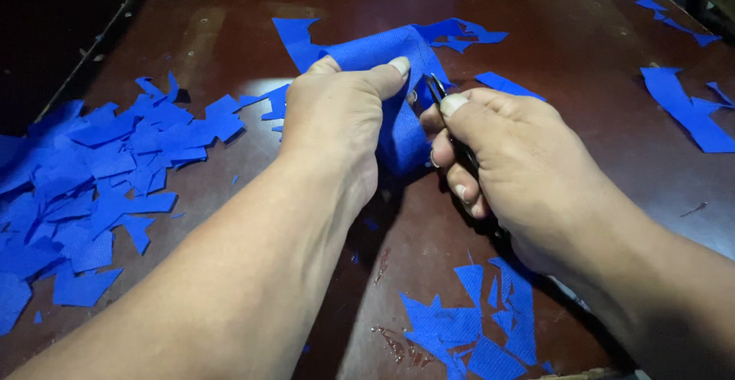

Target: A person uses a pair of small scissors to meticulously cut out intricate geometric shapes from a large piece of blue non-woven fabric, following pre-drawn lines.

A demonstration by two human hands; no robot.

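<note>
- While both forearms are reaching in from the bottom of the frame, the left hand (337, 123) is gripping a piece of blue fabric (383, 81) at the upper centre, its fingers curled together over the cloth and the thumb pressing along the top fold.
- The right hand (513, 158) is sitting just beside it, right of centre, its fingers closing around small dark scissors (438, 91) with the thumb lying on top of them.
- The scissor tips are poking up against the fabric edge between the two thumbs; whether the blades are parted is too small to tell.
- The fabric is lying bunched on the dark brown table (582, 43), partly lifted by the left hand.
- A heap of blue fabric scraps (84, 189) is covering the left side of the frame.
- More blue offcuts (475, 326) are lying at the bottom centre, under the right wrist.
- Longer blue strips (689, 112) are resting at the upper right, well apart from the hands.
</note>
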